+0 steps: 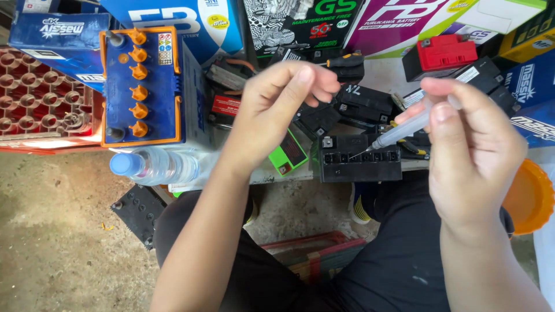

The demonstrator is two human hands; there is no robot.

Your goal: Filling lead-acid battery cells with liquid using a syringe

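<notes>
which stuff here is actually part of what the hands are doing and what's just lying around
In use: syringe in the right hand, needle at the small black battery; left hand raised above it.

Lying about: blue battery with orange caps, water bottle, red battery, orange lid, screwdriver.
</notes>
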